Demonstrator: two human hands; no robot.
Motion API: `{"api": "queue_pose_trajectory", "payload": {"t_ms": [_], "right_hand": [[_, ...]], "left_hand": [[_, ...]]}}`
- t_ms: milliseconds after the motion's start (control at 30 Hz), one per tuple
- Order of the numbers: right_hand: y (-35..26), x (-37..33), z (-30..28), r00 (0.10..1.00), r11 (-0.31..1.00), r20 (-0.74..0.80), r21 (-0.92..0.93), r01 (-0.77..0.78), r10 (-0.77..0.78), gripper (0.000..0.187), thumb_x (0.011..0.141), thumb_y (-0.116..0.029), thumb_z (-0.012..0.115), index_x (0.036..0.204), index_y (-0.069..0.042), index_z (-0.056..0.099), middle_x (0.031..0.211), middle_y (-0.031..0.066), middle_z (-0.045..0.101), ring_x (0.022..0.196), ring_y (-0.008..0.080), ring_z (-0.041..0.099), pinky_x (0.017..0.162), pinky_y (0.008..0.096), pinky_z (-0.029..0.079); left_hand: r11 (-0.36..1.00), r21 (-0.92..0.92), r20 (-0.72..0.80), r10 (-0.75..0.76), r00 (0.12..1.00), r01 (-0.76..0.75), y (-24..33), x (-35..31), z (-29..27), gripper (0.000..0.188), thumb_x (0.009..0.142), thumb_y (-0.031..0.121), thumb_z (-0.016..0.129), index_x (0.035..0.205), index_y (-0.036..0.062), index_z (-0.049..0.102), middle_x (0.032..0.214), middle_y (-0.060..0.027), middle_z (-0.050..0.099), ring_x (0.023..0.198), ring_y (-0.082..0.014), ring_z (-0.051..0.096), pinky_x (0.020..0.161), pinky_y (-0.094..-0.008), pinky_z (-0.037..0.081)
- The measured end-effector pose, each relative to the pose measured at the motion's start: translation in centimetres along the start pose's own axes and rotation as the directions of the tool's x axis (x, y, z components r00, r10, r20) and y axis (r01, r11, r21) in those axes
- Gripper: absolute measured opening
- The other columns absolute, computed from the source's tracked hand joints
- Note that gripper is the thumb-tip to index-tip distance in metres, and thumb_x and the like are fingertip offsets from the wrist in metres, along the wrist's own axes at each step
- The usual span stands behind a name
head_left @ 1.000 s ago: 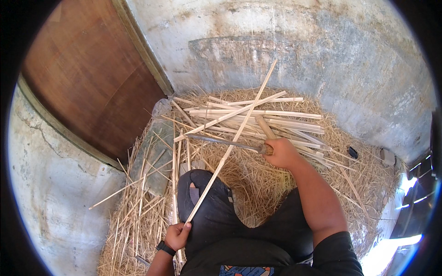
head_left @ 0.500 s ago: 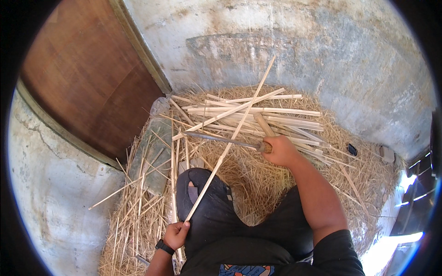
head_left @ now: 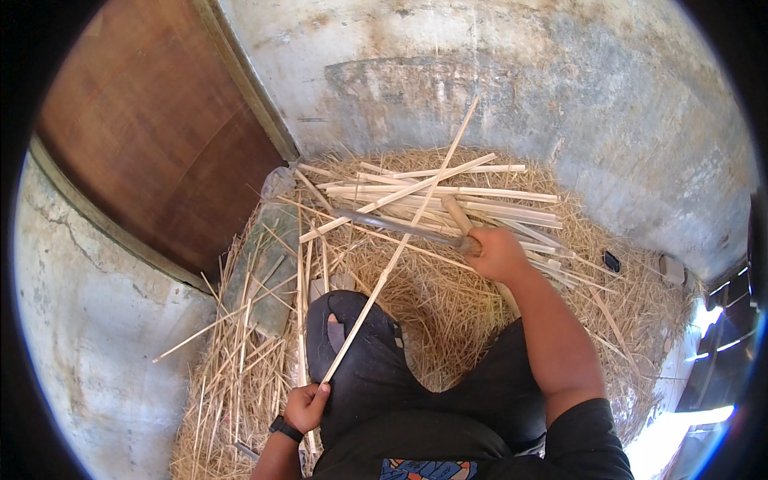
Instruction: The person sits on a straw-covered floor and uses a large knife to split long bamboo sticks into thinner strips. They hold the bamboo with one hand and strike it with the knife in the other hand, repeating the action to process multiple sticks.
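Observation:
My left hand (head_left: pixel 306 408), wearing a dark wristband, is closed round the lower end of a long pale bamboo strip (head_left: pixel 372 300). The strip slants up across my left thigh and over the straw, its far end near the wall. My right hand (head_left: pixel 500 254) grips a long-bladed knife (head_left: pixel 400 227) by its handle. The blade points left and crosses the strip about midway; I cannot tell whether the two touch. A thick wooden stick (head_left: pixel 458 214) shows just above my right hand and seems to run beneath it.
Several split bamboo strips (head_left: pixel 512 194) lie piled on straw (head_left: pixel 432 320) beyond my knees. More thin pieces (head_left: pixel 240 360) are strewn at the left beside a greenish sheet (head_left: pixel 268 292). A stained wall (head_left: pixel 520 88), a brown door (head_left: pixel 160 136) and a small black object (head_left: pixel 612 262) surround the spot.
My right hand has shifted a little right and up with the knife, and the blade has turned, showing more of its side. My left hand and the strip stay nearly still.

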State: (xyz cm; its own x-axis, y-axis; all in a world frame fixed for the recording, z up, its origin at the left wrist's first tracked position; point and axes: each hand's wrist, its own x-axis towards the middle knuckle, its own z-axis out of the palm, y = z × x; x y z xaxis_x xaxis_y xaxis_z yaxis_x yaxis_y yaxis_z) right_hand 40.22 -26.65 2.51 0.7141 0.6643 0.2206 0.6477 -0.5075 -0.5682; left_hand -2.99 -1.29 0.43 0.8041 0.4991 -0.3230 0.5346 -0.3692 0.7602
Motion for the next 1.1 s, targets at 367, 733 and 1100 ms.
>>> {"api": "queue_pose_trajectory", "payload": {"t_ms": [367,733,1100], "right_hand": [[0.9,0.9,0.1,0.974,0.980,-0.135,-0.065,-0.190,0.180,0.027,0.081,-0.027,0.069,0.097,-0.006,0.067,0.083,0.0181,0.070,0.077,0.0403,0.066,0.071,0.0482,0.054],[-3.6,-0.6,0.7,0.981,0.955,0.075,-0.226,0.191,-0.178,0.027,0.077,-0.025,0.071,0.098,-0.009,0.067,0.083,0.0160,0.069,0.080,0.0387,0.067,0.072,0.0488,0.054],[-1.8,-0.6,1.3,0.992,0.993,-0.062,-0.053,0.108,-0.112,0.026,0.073,-0.021,0.070,0.093,-0.005,0.065,0.075,0.0170,0.066,0.076,0.0399,0.065,0.068,0.0466,0.054]], "left_hand": [[1.000,0.011,0.010,-0.018,1.000,0.017,0.4,-0.1,-0.1,0.056,0.102,0.044,0.055,0.067,0.0001,0.058,0.054,-0.0008,0.045,0.057,-0.0088,0.041,0.051,-0.0334,0.037],[1.000,0.000,0.018,0.008,1.000,-0.008,-0.1,-0.1,-0.1,0.055,0.102,0.043,0.054,0.068,0.0006,0.059,0.055,-0.0012,0.048,0.057,-0.0088,0.043,0.052,-0.0330,0.038],[1.000,-0.026,0.027,-0.002,1.000,0.003,0.7,0.0,-0.2,0.055,0.102,0.044,0.055,0.067,0.0004,0.058,0.055,-0.0015,0.047,0.057,-0.0089,0.043,0.052,-0.0326,0.039]]}}
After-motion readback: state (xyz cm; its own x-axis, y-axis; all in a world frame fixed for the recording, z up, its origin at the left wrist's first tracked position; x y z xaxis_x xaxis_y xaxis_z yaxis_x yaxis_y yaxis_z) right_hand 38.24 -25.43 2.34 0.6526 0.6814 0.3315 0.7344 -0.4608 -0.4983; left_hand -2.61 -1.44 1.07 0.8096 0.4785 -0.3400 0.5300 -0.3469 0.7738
